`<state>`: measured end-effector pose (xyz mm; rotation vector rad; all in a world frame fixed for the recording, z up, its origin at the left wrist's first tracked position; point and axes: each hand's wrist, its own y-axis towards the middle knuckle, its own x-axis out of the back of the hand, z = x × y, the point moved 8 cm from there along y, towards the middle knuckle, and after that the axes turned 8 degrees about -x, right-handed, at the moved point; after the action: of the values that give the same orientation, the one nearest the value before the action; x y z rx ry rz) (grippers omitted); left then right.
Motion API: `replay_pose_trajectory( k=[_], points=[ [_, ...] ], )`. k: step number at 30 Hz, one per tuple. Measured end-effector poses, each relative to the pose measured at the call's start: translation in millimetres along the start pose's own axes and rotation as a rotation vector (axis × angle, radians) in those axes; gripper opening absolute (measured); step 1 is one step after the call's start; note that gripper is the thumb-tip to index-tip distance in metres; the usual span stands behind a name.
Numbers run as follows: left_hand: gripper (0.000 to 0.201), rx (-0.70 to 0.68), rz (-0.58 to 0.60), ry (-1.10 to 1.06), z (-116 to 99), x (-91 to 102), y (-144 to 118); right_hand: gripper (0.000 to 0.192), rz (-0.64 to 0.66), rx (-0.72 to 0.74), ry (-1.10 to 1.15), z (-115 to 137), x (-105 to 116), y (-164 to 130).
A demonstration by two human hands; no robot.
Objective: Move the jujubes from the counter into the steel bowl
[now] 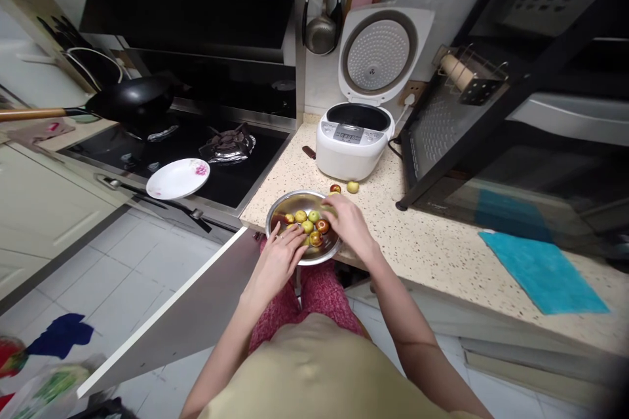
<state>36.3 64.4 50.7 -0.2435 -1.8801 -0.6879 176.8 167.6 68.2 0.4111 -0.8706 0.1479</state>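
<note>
A round metal bowl [274, 204] sits at the counter's front edge, with several yellow-green and reddish-brown jujubes [307, 226] in it. My left hand [281, 252] reaches over the near left rim, its fingers stretched out and lying on the fruit. At the right rim is my right hand [348, 219], fingers bent toward the thumb; whatever is between them is hidden. Just behind the bowl, a reddish-brown jujube [335, 188] and a yellow-green jujube [352, 187] lie on the counter, with part of another beside my right hand.
An open rice cooker [348, 154] stands behind the fruit. To the left, a white plate [171, 182] overhangs the front of the stove, and a wok [132, 101] rests on the far burner. A cabinet door [181, 314] hangs open by my legs. A blue cloth [545, 272] lies at right.
</note>
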Motion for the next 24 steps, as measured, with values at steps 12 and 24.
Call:
replay_pose_trajectory(
  k=[12, 24],
  points=[
    [0.034, -0.037, -0.025, -0.002, -4.2, 9.5, -0.4, 0.05, -0.134, -0.09, -0.061, -110.6, 18.0, 20.5],
    [0.032, -0.036, -0.011, 0.025, -4.9, 15.1, -3.1, 0.033, -0.189, -0.182, -0.098, -121.1, 16.1, 25.9]
  ],
)
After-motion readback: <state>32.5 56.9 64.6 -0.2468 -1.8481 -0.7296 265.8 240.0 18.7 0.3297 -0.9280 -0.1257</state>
